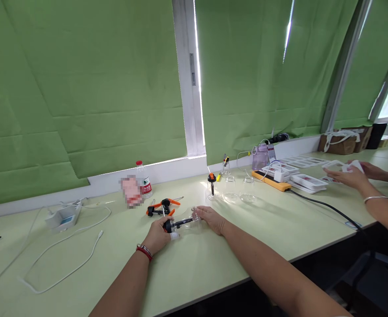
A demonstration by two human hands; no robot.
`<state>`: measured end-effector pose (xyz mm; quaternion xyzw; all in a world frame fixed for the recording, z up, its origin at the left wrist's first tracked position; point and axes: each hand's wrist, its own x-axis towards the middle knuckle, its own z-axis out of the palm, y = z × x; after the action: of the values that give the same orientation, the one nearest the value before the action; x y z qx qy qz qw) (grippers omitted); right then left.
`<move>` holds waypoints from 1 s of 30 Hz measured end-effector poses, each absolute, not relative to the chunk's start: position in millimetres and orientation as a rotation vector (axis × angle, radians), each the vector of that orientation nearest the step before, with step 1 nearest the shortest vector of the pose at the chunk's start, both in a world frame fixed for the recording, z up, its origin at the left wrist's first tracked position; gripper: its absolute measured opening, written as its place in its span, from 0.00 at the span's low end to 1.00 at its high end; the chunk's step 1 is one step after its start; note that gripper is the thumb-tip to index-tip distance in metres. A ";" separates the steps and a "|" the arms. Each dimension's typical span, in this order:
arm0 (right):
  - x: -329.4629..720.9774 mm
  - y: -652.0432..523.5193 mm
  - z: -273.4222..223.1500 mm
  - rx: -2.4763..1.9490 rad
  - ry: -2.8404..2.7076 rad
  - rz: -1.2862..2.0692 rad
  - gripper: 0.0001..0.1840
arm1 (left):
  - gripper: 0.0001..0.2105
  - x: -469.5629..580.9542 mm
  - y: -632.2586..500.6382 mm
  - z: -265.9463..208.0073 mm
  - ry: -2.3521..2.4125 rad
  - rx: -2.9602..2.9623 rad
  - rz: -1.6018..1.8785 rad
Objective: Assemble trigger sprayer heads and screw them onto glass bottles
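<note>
My left hand [158, 237] is closed round a black bottle top [168, 226] with an orange part and a black stem. Its thumb has a white wrapping. My right hand [211, 219] grips the far end of a clear glass bottle [194, 226], held sideways just over the table. The stem lies along the glass and appears to be inside it. Behind my left hand lie several black-and-orange tops [165, 206] with thin metal rods. Farther back, a similar black-and-orange top [212, 177] stands upright in a clear glass vessel.
More clear glassware [230, 193] stands behind on the pale green table [114, 273]. A water bottle [144, 180] and white cable [78, 237] are to the left. At right are an orange power strip [271, 181], stacked white cards [308, 182] and another person's hands [352, 176].
</note>
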<state>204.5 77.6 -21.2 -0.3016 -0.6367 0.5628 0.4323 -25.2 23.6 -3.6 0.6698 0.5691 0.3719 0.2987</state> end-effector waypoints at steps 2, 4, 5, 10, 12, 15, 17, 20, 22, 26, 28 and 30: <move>204.6 78.2 -21.9 -0.754 -1.572 1.421 0.24 | 0.28 -25.7 24.0 -4.4 1.506 1.780 0.989; 205.3 78.8 -22.7 -0.760 -1.538 1.456 0.26 | 0.28 -25.9 24.6 -5.2 1.496 1.780 1.002; 205.9 79.0 -23.0 -0.752 -1.517 1.481 0.27 | 0.28 -26.0 25.0 -5.5 1.491 1.778 1.008; 209.9 79.6 -24.2 -0.641 -1.504 1.560 0.38 | 0.27 -27.0 27.1 -6.2 1.507 1.754 1.050; 210.0 80.1 -24.7 -0.632 -1.519 1.558 0.37 | 0.26 -27.8 27.4 -6.4 1.511 1.758 1.057; 208.5 80.5 -24.7 -0.636 -1.509 1.562 0.33 | 0.25 -28.5 26.8 -6.3 1.499 1.765 1.044; 207.2 80.3 -23.9 -0.655 -1.504 1.554 0.30 | 0.25 -28.3 26.1 -5.9 1.502 1.763 1.036; 206.1 78.9 -21.8 -0.685 -1.515 1.535 0.28 | 0.27 -27.4 25.3 -5.3 1.519 1.758 1.027; 205.6 77.8 -20.6 -0.685 -1.520 1.524 0.27 | 0.27 -26.8 25.4 -5.2 1.519 1.761 1.028; 204.9 77.3 -20.8 -0.684 -1.535 1.492 0.25 | 0.28 -26.6 26.3 -5.5 1.485 1.760 1.035; 205.6 77.8 -21.8 -0.696 -1.541 1.487 0.25 | 0.27 -26.9 26.7 -5.4 1.480 1.760 1.047; 207.3 78.0 -22.4 -0.680 -1.545 1.503 0.27 | 0.26 -27.2 27.0 -5.1 1.494 1.762 1.071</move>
<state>207.3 78.0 -22.4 -0.2722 -0.6181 0.6015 0.4266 -27.2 27.0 -5.1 0.6616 0.5608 0.4022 0.2934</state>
